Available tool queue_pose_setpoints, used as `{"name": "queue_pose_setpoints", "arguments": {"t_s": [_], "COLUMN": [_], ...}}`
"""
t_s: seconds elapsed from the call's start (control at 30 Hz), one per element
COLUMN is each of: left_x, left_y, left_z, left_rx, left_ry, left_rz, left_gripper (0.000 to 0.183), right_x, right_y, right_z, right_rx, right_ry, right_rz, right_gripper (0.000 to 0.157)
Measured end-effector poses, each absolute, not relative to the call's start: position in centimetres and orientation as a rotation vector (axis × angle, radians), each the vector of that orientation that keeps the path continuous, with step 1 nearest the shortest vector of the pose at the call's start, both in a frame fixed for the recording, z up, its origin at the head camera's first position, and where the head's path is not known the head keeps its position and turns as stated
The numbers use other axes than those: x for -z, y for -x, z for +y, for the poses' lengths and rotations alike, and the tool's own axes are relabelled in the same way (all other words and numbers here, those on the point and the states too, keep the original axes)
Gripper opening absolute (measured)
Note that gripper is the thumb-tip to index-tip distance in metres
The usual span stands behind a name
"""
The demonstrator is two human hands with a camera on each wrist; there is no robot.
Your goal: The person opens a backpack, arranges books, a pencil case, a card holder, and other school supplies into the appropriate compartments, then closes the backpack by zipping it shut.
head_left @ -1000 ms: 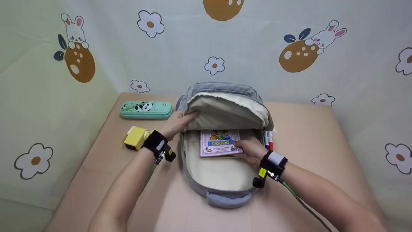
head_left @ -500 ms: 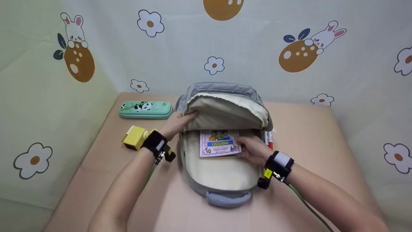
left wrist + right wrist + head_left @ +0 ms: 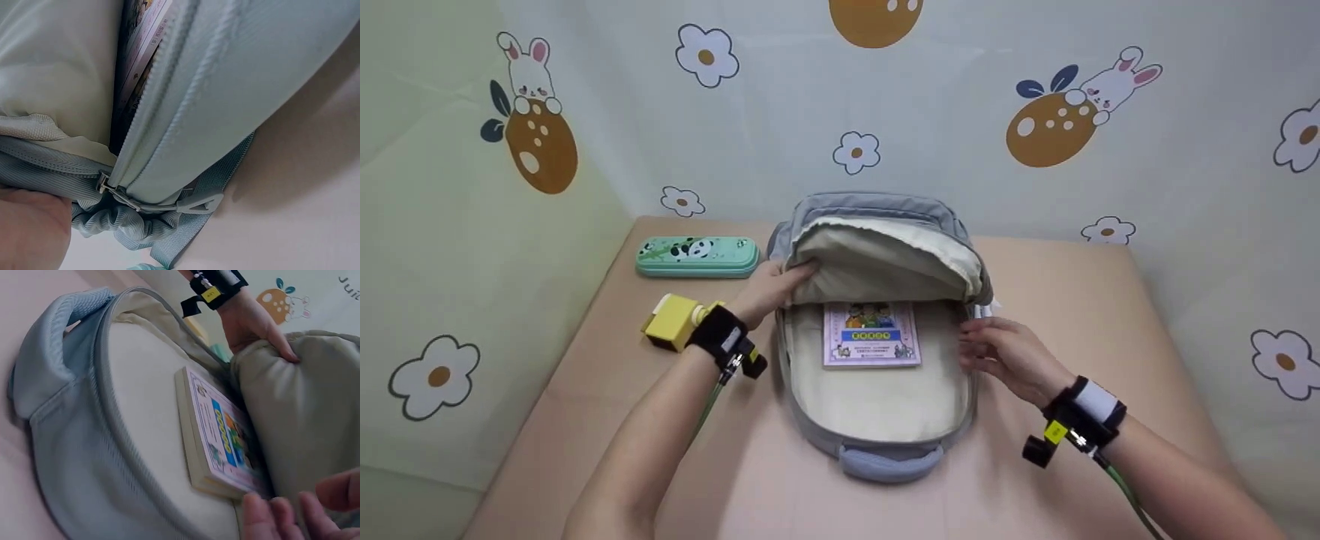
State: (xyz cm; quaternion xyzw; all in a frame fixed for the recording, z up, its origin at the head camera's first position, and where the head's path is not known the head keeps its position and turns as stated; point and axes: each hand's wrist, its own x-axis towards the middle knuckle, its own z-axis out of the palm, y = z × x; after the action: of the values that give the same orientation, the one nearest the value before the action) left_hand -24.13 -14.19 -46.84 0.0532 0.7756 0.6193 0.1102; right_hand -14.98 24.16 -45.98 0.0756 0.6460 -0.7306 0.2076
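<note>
1. 1 backpack (image 3: 885,409) is laid on the counter (image 3: 1072,300), its main compartment unzipped and its 1 visible handle (image 3: 891,463) turned to the near side.
2. 1 flap (image 3: 885,276) is raised over the far part of the compartment, and its left edge is held by the left hand (image 3: 771,289); the grip is narrow, with the flap pinched and the thumb laid on the inner lining.
3. 1 book (image 3: 871,335) with a pink-bordered cover is seen lying face up inside the backpack, its far end covered by the flap; whether more than 1 book makes up the thickness cannot be told.
4. The right hand (image 3: 1012,356) is placed at the backpack's right rim, apart from the book; the grip is fairly wide, the fingers loosely bent, and nothing is seen held. Whether the rim is touched cannot be told.
5. To the left, 1 green pencil case (image 3: 697,257) with panda pictures and 1 yellow object (image 3: 671,321) are set on the counter, the latter partly hidden by the left wrist.
6. 2 wrist straps (image 3: 718,331) are worn, 1 on each arm.
7. 2 rabbits and 7 flowers are printed on the backdrop (image 3: 780,112) in the head view.
</note>
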Motion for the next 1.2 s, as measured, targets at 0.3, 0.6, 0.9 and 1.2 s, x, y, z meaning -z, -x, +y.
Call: {"name": "queue_pose_setpoints", "arguments": {"t_s": [0.3,0.6,0.9,1.2], "left_x": [46.9,46.9,46.4,45.9], "left_y": [23.9,23.4,21.5,17.7], "left_z": [-14.5,-14.3,-14.6,-14.9], "left_rx": [-1.815,-1.786,-1.738,-1.469], "left_ry": [-0.161,-0.142,-0.366,-0.677], "left_rz": [2.287,2.321,2.387,2.415], "left_gripper": [0.046,0.04,0.028,0.068], "right_x": [45.3,43.7,44.5,46.5], "right_y": [15.8,17.3,16.5,14.9], "right_z": [27.0,25.2,24.5,24.9], "right_rx": [1.969,1.645,1.658,1.561], "right_ry": [0.044,0.595,0.727,0.967], "right_rz": [2.522,2.855,3.07,3.168], "right_gripper": [0.044,0.04,0.02,0.033]}}
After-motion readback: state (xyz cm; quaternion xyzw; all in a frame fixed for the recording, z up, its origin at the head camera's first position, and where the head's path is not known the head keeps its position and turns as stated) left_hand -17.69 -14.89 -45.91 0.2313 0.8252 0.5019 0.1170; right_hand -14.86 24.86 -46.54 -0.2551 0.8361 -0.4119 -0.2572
